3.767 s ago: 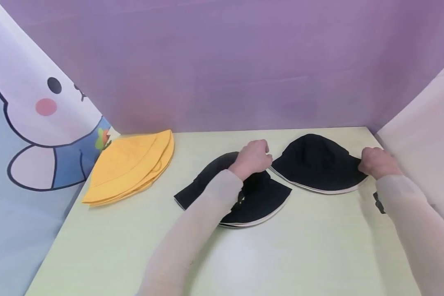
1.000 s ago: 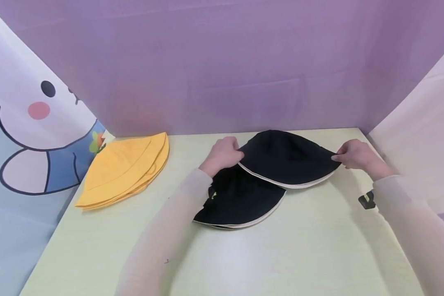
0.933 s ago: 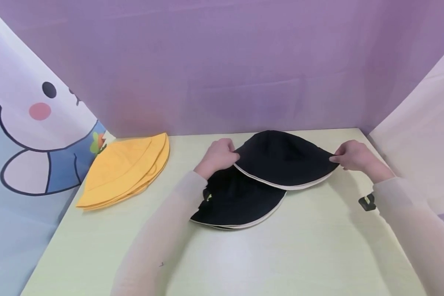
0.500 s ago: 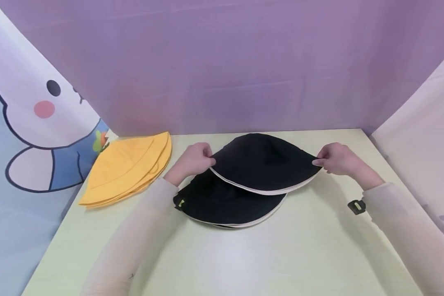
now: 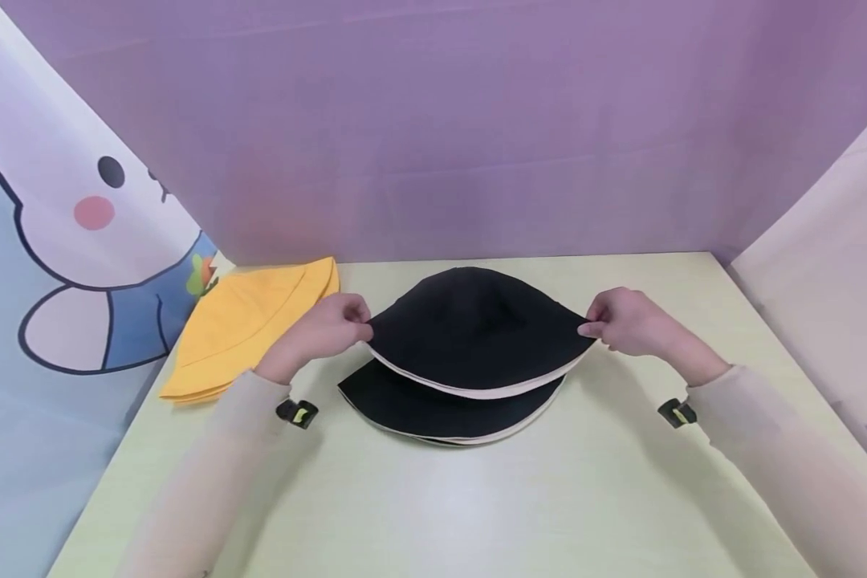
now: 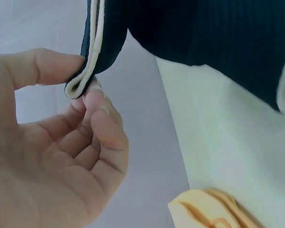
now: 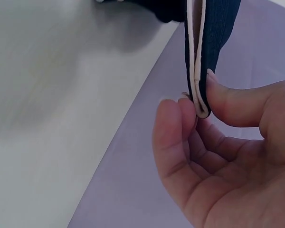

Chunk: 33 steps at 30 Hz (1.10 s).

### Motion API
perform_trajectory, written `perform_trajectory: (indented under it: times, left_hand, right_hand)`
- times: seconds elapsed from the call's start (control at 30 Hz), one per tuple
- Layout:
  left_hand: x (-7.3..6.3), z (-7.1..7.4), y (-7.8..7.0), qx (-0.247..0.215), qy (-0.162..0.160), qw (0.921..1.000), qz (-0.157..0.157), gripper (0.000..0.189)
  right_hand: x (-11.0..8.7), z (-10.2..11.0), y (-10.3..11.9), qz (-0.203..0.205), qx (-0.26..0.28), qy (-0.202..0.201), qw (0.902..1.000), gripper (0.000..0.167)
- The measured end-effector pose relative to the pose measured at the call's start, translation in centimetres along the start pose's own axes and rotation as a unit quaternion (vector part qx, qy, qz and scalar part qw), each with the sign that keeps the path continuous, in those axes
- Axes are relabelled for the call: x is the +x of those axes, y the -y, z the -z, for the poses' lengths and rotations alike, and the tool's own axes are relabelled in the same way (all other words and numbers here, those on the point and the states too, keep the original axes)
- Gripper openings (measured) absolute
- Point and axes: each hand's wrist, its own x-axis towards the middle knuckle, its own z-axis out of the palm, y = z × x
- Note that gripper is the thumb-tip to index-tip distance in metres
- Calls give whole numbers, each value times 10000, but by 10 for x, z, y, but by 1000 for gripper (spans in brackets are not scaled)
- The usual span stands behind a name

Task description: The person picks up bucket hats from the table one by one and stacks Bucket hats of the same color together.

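A folded black bucket hat (image 5: 477, 333) with a cream-edged brim hangs stretched between both hands in the head view. My left hand (image 5: 325, 325) pinches its left brim corner, and my right hand (image 5: 624, 321) pinches the right one. Close up, the left wrist view has the thumb and fingertips (image 6: 102, 97) on the doubled brim edge (image 6: 80, 85). The right wrist view gives the same pinch by the right hand (image 7: 228, 152). Below and partly behind the held hat, a second black hat pile (image 5: 448, 417) lies flat on the table, its upper part hidden.
Folded yellow bucket hats (image 5: 238, 321) lie stacked at the table's back left, partly covered by the left hand. A purple backdrop (image 5: 477, 136) rises behind the pale table (image 5: 462, 506). A rabbit-print sheet (image 5: 58, 241) borders the left side, and a whitish sheet (image 5: 831, 265) the right.
Both hands have carried the upper black hat leftward from the back right and slightly nearer, over the black pile. The left hand earlier reached across that pile and now holds the hat's left corner.
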Motion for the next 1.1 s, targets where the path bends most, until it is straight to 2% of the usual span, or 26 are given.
perform_trajectory:
  times: [0.2,0.4,0.67,0.93,1.1]
  left_hand:
    - [-18,10,8,-159,179,9997,94,10]
    - [-30,8,17,-502,397,9977,239,10]
    - [-39,0,22,-785,635,9945,290,10]
    - [-45,-6,30,-689,649,9950,306,9]
    - [-44,-14,37,-658,662,9950,360,8]
  right_hand:
    - [-5,-8,13,59,122,84,9999,17]
    - [-8,-14,19,114,82,193,9997,17]
    - [-14,-22,16,-21,259,515,9983,15]
    - [-17,-32,16,81,530,576,9969,16]
    - [-16,-39,14,7,533,633,9966,16]
